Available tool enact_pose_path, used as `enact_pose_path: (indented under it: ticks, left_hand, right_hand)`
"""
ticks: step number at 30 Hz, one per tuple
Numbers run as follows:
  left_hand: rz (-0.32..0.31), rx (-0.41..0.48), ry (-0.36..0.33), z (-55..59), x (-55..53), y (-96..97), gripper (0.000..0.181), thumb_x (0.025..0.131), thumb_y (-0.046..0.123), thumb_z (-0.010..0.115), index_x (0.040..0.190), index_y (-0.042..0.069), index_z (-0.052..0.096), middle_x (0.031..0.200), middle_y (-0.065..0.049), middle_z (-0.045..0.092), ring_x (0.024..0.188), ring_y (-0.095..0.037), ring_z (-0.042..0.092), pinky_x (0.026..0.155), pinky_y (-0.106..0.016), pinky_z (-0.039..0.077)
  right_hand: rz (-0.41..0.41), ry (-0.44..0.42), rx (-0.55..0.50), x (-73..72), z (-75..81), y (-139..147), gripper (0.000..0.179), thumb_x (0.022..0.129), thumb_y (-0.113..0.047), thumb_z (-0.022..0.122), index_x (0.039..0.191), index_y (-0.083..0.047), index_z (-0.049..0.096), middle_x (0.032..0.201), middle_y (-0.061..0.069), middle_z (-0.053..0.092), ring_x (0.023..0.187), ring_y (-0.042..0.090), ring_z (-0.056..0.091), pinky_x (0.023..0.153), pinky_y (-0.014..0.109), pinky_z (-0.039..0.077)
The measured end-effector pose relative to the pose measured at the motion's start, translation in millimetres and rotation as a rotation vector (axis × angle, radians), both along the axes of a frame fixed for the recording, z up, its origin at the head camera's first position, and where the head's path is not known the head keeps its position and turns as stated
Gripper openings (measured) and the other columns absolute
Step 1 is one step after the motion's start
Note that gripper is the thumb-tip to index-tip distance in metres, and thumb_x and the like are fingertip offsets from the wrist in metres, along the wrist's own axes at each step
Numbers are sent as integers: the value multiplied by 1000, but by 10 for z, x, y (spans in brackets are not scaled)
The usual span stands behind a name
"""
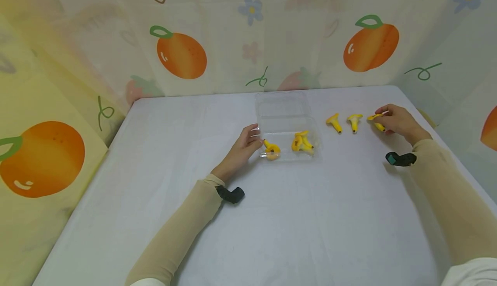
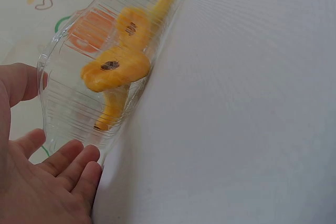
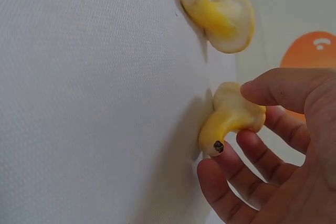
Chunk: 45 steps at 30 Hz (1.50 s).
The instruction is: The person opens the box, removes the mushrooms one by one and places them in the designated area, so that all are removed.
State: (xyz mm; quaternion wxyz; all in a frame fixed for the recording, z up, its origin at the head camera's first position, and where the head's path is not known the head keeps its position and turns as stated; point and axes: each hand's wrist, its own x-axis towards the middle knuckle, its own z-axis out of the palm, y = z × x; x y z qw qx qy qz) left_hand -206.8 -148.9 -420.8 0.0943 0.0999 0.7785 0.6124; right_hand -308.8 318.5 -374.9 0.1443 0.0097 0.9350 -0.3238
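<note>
A clear plastic clamshell box (image 1: 284,148) lies with its lid (image 1: 281,105) folded back. My left hand (image 1: 240,150) holds the box's left wall, its thumb by the rim and the other fingers along the outside. Inside the box, one yellow mushroom (image 1: 272,150) lies at the left and a cluster of yellow mushrooms (image 1: 302,143) at the right. Towards the table's right edge, my right hand (image 1: 404,124) pinches another yellow mushroom (image 3: 231,111) by its cap, the dark-tipped stem showing below the thumb. Two more mushrooms, a nearer one (image 1: 354,123) and a farther one (image 1: 334,123), lie left of that hand.
A white cloth covers the table (image 1: 272,225). Behind it hangs a fruit-printed curtain (image 1: 225,53), which also closes off both sides. Each wrist bears a small black camera mount, one on the left (image 1: 231,194) and one on the right (image 1: 401,159).
</note>
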Motion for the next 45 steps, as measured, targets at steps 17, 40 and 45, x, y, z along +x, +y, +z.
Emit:
enact_pose_path:
  ticks: [17, 40, 45]
  left_hand:
    - [2, -5, -3, 4, 1, 3, 64, 104, 23, 54, 159, 16, 22, 159, -10, 37, 147, -29, 40, 123, -47, 34]
    - [-12, -11, -4, 9, 4, -3, 64, 105, 26, 54, 160, 16, 21, 160, -10, 36, 147, -28, 39, 123, -48, 34]
    - [-10, -1, 2, -1, -3, -5, 64, 105, 23, 54, 159, 15, 22, 160, -11, 36, 147, -29, 39, 123, -48, 34]
  right_hand:
    - [-5, -12, 27, -30, -10, 9, 60, 103, -38, 55, 146, 2, 38, 143, 34, 36, 103, 37, 49, 72, 26, 51]
    - [20, -24, 19, 46, 194, 26, 71, 103, -47, 50, 152, 1, 30, 151, 34, 29, 119, 46, 48, 96, 52, 51]
    - [42, -8, 10, 61, 308, -38, 77, 101, -55, 50, 153, -2, 29, 153, 32, 27, 120, 44, 47, 96, 52, 50]
